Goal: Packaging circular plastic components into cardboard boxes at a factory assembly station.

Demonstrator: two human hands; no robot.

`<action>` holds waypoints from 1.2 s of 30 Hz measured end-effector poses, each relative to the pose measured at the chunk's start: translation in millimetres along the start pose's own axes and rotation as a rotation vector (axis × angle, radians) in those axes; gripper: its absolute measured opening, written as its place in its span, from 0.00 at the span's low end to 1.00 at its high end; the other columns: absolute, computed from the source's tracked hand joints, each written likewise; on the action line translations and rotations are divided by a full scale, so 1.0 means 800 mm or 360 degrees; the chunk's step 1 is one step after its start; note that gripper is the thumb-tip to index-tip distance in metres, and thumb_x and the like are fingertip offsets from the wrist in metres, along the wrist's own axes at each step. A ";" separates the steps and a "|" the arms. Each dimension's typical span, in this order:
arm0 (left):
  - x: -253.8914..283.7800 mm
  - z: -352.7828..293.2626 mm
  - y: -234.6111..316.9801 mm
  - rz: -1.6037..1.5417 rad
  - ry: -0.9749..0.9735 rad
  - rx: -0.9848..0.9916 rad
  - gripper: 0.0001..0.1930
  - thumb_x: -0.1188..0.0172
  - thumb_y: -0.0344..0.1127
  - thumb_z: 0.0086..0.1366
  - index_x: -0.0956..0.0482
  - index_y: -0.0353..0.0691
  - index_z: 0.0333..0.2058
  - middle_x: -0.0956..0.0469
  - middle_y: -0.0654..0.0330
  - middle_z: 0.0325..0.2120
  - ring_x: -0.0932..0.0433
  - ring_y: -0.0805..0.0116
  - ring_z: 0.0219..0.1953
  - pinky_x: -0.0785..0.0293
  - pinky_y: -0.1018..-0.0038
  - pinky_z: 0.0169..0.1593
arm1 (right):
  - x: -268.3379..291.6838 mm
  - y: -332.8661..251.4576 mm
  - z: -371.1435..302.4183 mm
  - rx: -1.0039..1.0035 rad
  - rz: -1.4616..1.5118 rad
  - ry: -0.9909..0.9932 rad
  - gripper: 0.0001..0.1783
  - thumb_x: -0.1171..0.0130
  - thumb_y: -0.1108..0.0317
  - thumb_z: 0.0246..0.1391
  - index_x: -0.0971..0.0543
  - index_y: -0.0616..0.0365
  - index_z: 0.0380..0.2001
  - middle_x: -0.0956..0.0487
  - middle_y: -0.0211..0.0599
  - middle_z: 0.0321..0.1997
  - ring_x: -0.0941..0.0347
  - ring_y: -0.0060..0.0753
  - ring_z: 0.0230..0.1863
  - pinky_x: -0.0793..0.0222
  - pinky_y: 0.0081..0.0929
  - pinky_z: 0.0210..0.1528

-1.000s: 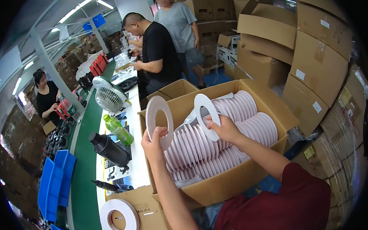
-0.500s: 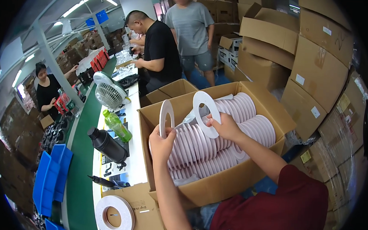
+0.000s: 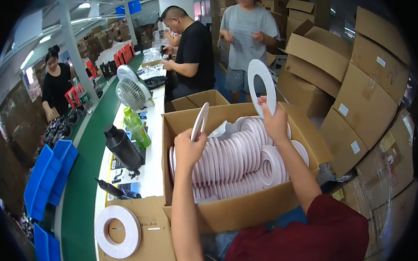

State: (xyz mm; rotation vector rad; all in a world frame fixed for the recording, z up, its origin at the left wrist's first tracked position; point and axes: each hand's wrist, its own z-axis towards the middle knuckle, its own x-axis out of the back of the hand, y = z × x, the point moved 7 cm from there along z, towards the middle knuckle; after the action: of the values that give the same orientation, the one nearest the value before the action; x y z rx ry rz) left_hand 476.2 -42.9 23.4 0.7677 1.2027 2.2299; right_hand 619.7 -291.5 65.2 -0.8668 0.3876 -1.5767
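Note:
My left hand pinches a thin white ring, seen nearly edge-on, above the left side of an open cardboard box. Higher and farther right, my right hand grips another flat white ring by its lower edge, its face and round hole showing. Beneath both hands, rows of similar white rings fill the box, most standing on edge. A few near the right of the box lean with their holes visible. A small stack of rings lies flat on cardboard at the lower left.
Left of the box, a white bench holds a dark bottle, a green bottle and a fan. Beyond it runs a green conveyor with blue bins. Large cartons rise at the right. Co-workers stand ahead and across the conveyor.
My right hand has lifted its ring up and to the right, away from the left one. Some rings at the box's right now lean over. The grey-shirted person has raised their hands.

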 end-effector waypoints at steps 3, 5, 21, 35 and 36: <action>-0.017 0.020 0.015 0.0463 -0.0175 -0.0250 0.11 0.38 0.35 0.52 0.19 0.30 0.22 0.25 0.45 0.14 0.22 0.58 0.17 0.27 0.64 0.28 | -0.036 0.006 -0.018 0.0477 -0.0204 -0.0347 0.09 0.46 0.71 0.60 0.18 0.60 0.39 0.16 0.43 0.33 0.19 0.34 0.36 0.26 0.32 0.42; -0.014 0.021 0.006 0.0492 -0.0167 -0.0215 0.11 0.38 0.35 0.51 0.18 0.30 0.23 0.24 0.45 0.15 0.21 0.54 0.19 0.26 0.63 0.29 | -0.049 0.005 -0.014 0.0662 -0.0525 -0.0602 0.09 0.45 0.73 0.57 0.18 0.62 0.39 0.16 0.44 0.33 0.19 0.37 0.34 0.26 0.31 0.41; 0.005 0.024 0.012 0.0503 -0.0125 -0.0133 0.12 0.37 0.37 0.50 0.17 0.31 0.23 0.22 0.44 0.17 0.19 0.49 0.22 0.22 0.62 0.34 | -0.041 0.014 -0.005 0.0534 -0.0212 -0.0109 0.10 0.46 0.73 0.60 0.18 0.61 0.40 0.16 0.47 0.34 0.18 0.35 0.38 0.25 0.34 0.41; 0.012 0.007 0.023 0.0365 -0.0115 -0.0134 0.14 0.39 0.37 0.53 0.18 0.28 0.24 0.23 0.44 0.16 0.20 0.51 0.19 0.24 0.64 0.32 | -0.032 0.018 -0.007 0.0563 -0.0192 -0.0088 0.10 0.44 0.72 0.59 0.18 0.61 0.41 0.16 0.50 0.35 0.17 0.36 0.38 0.25 0.34 0.41; 0.013 0.007 0.025 0.0366 -0.0113 -0.0119 0.14 0.39 0.37 0.53 0.18 0.28 0.24 0.23 0.44 0.16 0.20 0.51 0.19 0.24 0.64 0.32 | -0.012 0.035 -0.002 0.0125 0.0094 0.0300 0.10 0.45 0.74 0.58 0.18 0.60 0.41 0.16 0.50 0.36 0.17 0.40 0.39 0.25 0.36 0.43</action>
State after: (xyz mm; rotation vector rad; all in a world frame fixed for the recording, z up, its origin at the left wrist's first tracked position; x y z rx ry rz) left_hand 469.1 -42.9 45.7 0.9897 1.0359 2.3935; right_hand 637.9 -288.8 42.5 -0.6434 0.4779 -1.6132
